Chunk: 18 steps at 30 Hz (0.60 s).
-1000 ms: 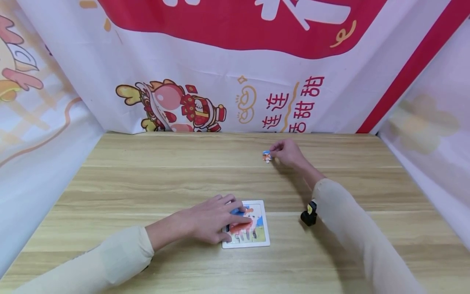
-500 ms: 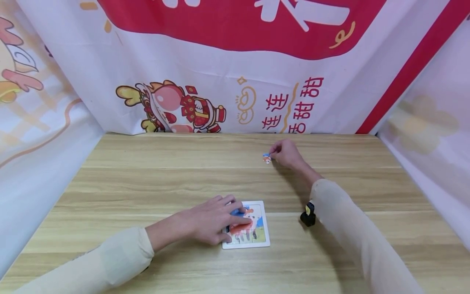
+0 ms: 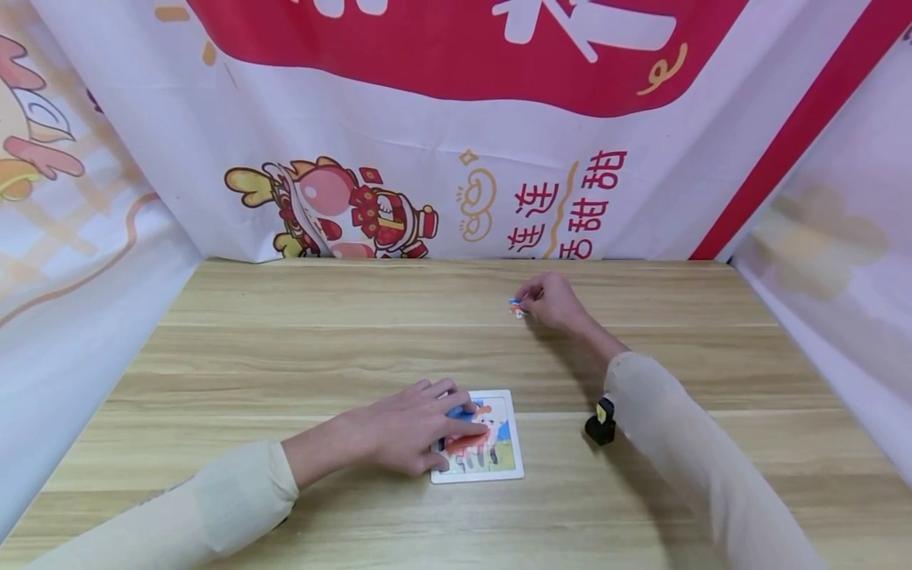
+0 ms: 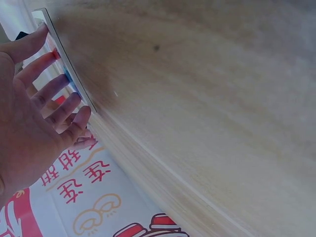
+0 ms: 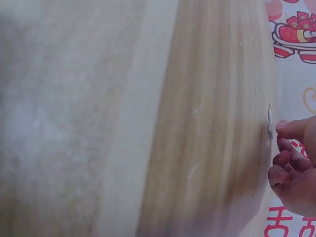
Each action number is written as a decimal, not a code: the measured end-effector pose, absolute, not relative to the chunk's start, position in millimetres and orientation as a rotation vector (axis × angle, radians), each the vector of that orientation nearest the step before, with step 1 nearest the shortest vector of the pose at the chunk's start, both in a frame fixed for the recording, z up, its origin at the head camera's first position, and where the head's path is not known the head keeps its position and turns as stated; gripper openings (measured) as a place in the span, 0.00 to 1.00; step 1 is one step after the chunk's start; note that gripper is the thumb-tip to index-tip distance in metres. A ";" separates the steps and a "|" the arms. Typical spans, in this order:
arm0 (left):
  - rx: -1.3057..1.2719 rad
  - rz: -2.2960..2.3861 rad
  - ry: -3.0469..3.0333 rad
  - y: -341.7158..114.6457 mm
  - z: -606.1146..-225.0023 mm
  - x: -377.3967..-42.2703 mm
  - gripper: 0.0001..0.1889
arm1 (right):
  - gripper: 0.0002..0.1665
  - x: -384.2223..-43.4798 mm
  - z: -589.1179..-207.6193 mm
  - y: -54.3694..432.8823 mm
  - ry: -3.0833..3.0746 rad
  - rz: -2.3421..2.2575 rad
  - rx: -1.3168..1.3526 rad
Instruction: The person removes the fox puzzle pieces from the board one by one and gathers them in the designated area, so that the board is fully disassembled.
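1. Step in hand: from where I stand, the work reads as picking up the loose piece point(image 3: 515, 308), a small flat part printed in blue, orange and white.
2. Part location: the loose piece is toward the far side of the worktop point(image 3: 321, 340), well apart from the white-rimmed puzzle tray point(image 3: 479, 476), which lies nearer the person.
3. Right hand point(image 3: 554, 302): fingers curled, thumb and fingertips at the right edge of the loose piece. Whether they pinch it or merely touch it, I cannot tell.
4. Left hand point(image 3: 406, 425): fingers extended and spread across the puzzle tray, gripping nothing. It appears to steady the tray.
5. Tray check: joined pieces show inside the rim. The left hand covers part of them; a vacant slot beneath cannot be confirmed.
6. Next move, in my judgement: secure the loose piece by its edges, then lift it clear.
7. Caution: a piece this thin may slide instead of lifting.
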<state>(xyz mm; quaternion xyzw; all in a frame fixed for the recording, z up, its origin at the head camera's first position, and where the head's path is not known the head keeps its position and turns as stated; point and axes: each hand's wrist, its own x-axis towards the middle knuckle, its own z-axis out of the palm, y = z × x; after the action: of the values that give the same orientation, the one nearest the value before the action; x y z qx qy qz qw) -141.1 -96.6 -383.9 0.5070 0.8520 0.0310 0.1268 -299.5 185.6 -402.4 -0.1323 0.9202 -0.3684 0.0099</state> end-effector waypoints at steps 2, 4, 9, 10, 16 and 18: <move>1.476 0.094 2.482 -96.7 -384.2 -140.8 0.31 | 0.06 -297.6 -401.4 184.9 2.868 -1.170 -0.437; 1.476 0.099 2.486 -97.1 -384.2 -140.3 0.31 | 0.06 -295.7 -400.7 184.4 2.858 -1.179 -0.461; 1.460 0.123 2.482 -98.3 -384.3 -139.1 0.32 | 0.06 -289.8 -398.5 184.4 2.816 -1.178 -0.463; 1.457 0.126 2.481 -98.5 -384.3 -139.0 0.32 | 0.06 -288.4 -397.8 184.5 2.812 -1.173 -0.460; 1.439 0.142 2.480 -99.6 -384.5 -139.9 0.32 | 0.06 -280.7 -394.0 186.0 2.807 -1.155 -0.460; 1.442 0.146 2.481 -100.1 -384.7 -140.2 0.32 | 0.06 -278.1 -393.7 186.7 2.809 -1.151 -0.481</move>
<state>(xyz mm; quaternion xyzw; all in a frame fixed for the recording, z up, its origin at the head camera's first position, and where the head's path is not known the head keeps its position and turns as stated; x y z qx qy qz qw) -140.2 -100.1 -384.7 0.4973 0.8558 0.0504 0.1336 -278.1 186.7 -393.7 -0.1563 0.9134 -0.3742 0.0342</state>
